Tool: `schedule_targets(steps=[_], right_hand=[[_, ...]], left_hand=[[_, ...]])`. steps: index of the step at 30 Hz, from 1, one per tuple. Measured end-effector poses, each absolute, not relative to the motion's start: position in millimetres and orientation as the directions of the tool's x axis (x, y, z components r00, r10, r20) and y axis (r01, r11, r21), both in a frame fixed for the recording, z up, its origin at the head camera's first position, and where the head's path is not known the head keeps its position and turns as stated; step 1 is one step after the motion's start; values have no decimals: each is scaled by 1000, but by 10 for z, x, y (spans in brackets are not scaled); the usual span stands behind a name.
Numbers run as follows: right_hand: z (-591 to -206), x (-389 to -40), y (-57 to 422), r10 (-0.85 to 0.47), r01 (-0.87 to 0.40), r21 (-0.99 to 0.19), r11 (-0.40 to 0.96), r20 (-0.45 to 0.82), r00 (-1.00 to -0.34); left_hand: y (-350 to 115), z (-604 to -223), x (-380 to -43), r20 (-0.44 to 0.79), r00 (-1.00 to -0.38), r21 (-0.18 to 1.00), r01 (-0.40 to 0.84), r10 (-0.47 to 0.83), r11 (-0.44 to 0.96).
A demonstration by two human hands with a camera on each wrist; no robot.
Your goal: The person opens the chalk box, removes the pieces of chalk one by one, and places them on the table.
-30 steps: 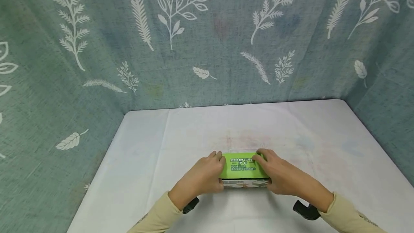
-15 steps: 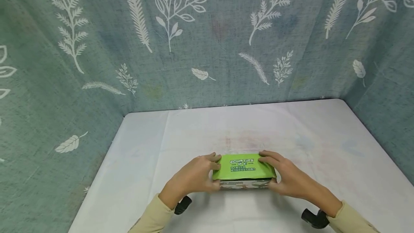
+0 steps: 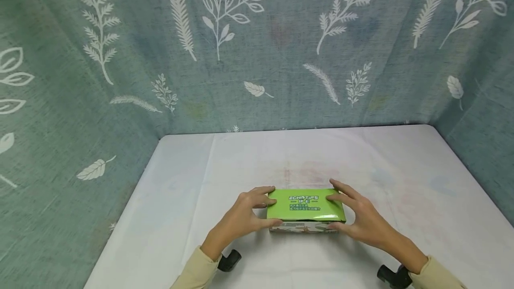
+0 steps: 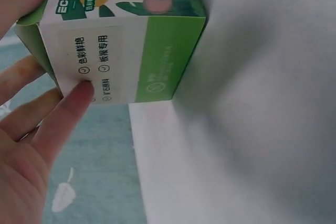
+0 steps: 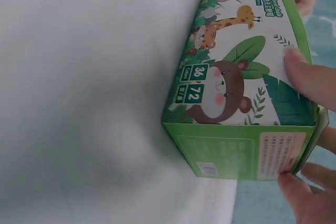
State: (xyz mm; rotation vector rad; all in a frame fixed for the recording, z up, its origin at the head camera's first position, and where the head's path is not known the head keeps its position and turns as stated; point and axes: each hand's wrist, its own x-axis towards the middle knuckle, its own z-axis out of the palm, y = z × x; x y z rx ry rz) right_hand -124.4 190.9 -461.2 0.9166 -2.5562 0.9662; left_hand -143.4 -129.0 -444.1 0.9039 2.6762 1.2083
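Note:
A cardboard box [image 3: 305, 205] with a bright green lid and white front lies on the white table in the head view. Printed animals and the numbers 36 and 72 cover its front, seen in the right wrist view on the box [image 5: 226, 72]. My left hand [image 3: 250, 211] holds the left end: thumb at the front, fingers at the lid's edge, one fingertip [image 4: 83, 90] against the end panel. At the right end, my right hand [image 3: 359, 215] has its thumb on the front and fingers at the lid and end. The lid flap [image 5: 321, 129] stands slightly off the end wall.
The white-covered table [image 3: 241, 159] reaches back to a green-blue curtain [image 3: 225, 79] with white leaf prints, which also hangs at both sides. A black wrist mount [image 3: 230, 261] is beneath the left wrist, and another mount [image 3: 395, 275] beneath the right.
Both hands have spread farther apart and the fingers have loosened, uncovering more of the green lid. Their thumbs now lie on the box's front. The box stays in nearly the same place.

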Motion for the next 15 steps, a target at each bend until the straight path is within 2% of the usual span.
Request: schedule_targets(steps=[4,9,15], right_hand=[[-4646,-1247,1902,-412,-618,-548,563,463,-785],[-4678,-1223,1887,-388,-601,-576,554,461,-798],[-4669,-1223,1886,-388,-626,-575,527,493,-779]], left_hand=[[-1297,-4511,-1445,257,-819,719,517,513,464],[-1292,-4577,-1411,224,-848,816,433,481,383],[-1279,-4628,-1393,249,-854,823,435,457,364]])
